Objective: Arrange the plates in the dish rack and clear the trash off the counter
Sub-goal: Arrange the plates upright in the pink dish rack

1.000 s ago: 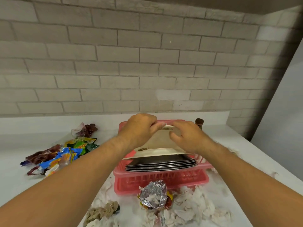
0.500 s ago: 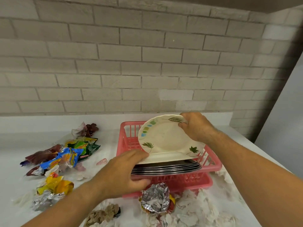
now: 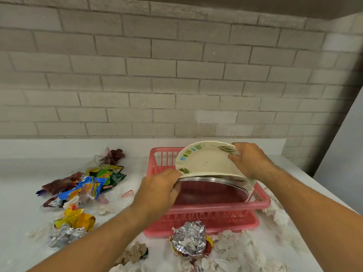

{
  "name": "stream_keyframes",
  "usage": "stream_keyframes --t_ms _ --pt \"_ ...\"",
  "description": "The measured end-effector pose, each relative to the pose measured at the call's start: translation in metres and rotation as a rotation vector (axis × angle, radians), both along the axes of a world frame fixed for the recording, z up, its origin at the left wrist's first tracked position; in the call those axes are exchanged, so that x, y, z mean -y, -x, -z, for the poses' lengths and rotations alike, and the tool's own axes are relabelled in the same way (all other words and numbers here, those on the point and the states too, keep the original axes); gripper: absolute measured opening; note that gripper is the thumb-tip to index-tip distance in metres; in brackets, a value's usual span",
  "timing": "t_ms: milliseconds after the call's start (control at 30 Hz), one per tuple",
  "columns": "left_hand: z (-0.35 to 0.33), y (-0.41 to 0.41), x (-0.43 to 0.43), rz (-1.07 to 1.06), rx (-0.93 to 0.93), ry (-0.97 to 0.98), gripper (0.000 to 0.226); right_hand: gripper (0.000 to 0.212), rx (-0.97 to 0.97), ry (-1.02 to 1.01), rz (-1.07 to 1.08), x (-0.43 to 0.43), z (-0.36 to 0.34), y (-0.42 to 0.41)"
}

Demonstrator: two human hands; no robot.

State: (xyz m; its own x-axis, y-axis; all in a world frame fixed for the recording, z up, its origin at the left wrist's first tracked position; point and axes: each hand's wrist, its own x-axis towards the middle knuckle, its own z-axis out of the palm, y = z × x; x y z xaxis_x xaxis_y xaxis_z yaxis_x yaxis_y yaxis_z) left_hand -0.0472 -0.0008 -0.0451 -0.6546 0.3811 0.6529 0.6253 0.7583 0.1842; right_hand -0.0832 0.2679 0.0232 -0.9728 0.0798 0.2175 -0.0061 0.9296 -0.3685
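Note:
A pink plastic dish rack (image 3: 259, 201) sits on the white counter (image 3: 23, 193). In it a cream plate with green leaf prints (image 3: 206, 160) leans back, gripped at its top right rim by my right hand (image 3: 251, 161). Under it, a stack of steel plates (image 3: 216, 180) is tilted up on its left side, and my left hand (image 3: 159, 191) grips the stack's left edge. Crumpled foil (image 3: 189, 240) and torn white paper (image 3: 241, 252) lie in front of the rack.
Snack wrappers (image 3: 88, 183) in blue, green, maroon and yellow litter the counter left of the rack, with a second foil ball (image 3: 62, 236). A brick wall (image 3: 176, 75) backs the counter. More paper scraps (image 3: 277, 213) lie right of the rack, near the counter's edge.
My left hand left the cream plate's top, dropped to the steel stack's left edge and has lifted that side. The cream plate, held by my right hand, has tipped back.

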Motion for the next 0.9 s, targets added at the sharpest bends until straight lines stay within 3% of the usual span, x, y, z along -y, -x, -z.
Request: stream_keyframes --t_ms 233,433,567,700,900 --pt "-0.094 0.021 -0.008 -0.008 -0.07 0.54 0.016 0.01 -0.001 0.116 0.029 -0.014 0.005 -0.007" --pt "-0.159 0.046 0.009 0.093 -0.428 0.786 0.017 0.012 0.008 0.193 0.043 -0.017 0.007 -0.008" --pt "-0.152 0.06 0.017 0.108 -0.499 0.886 0.023 0.013 0.014 0.216 0.049 -0.016 0.007 -0.008" --pt "-0.113 0.074 0.027 0.106 -0.435 0.954 0.021 0.012 0.008 0.184 0.052 -0.016 0.007 -0.009" --pt "-0.083 0.078 0.039 -0.062 -0.26 0.745 0.052 0.011 -0.009 0.127 0.056 -0.012 0.006 -0.011"
